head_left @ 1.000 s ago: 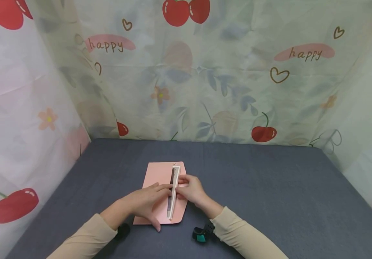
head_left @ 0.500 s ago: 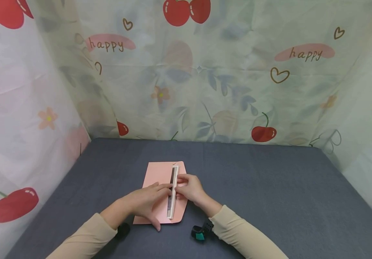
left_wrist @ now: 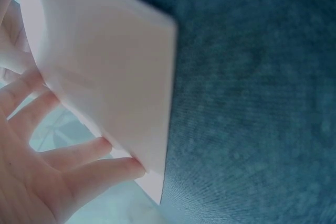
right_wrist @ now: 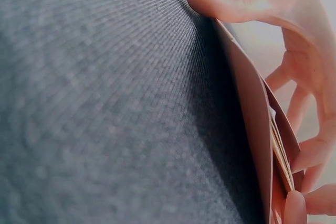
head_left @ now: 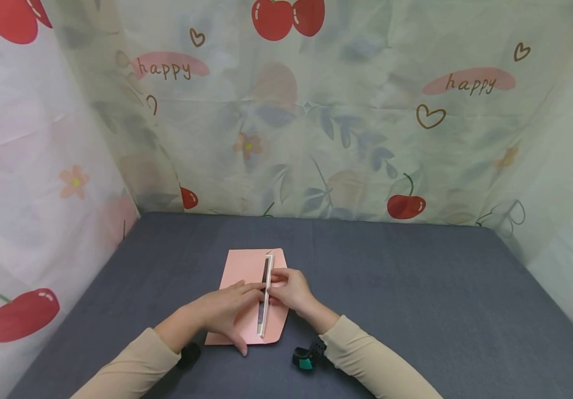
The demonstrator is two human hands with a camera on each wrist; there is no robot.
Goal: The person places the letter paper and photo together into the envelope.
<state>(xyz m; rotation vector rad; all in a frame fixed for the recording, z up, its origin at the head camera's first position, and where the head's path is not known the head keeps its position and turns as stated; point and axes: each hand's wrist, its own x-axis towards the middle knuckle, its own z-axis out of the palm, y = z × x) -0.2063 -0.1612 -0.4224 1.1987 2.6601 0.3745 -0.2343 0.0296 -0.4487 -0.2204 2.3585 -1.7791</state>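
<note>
A pink envelope (head_left: 244, 265) lies on the dark cloth, its pointed flap towards the right. A white-edged stack of cards (head_left: 269, 265) sticks out of its mouth as a narrow strip. My left hand (head_left: 223, 309) rests on the envelope, fingers spread at the mouth and thumb at the near edge. With thumb and fingers my right hand (head_left: 293, 291) pinches the outer edge of the cards. In the right wrist view, the layered cards (right_wrist: 279, 140) sit between the envelope's two sides. The left wrist view shows the envelope's pale face (left_wrist: 115, 66) beside my left hand's fingers.
A dark grey-blue cloth (head_left: 396, 299) covers the table. By my right wrist is a black strap with a teal part (head_left: 305, 363), and another black object (head_left: 189, 354) sits under my left wrist. Printed curtains (head_left: 306, 144) close off the back and sides.
My right hand has moved slightly left with the cards, and their visible strip has become narrower at the envelope's mouth. The left hand and the envelope stay in place.
</note>
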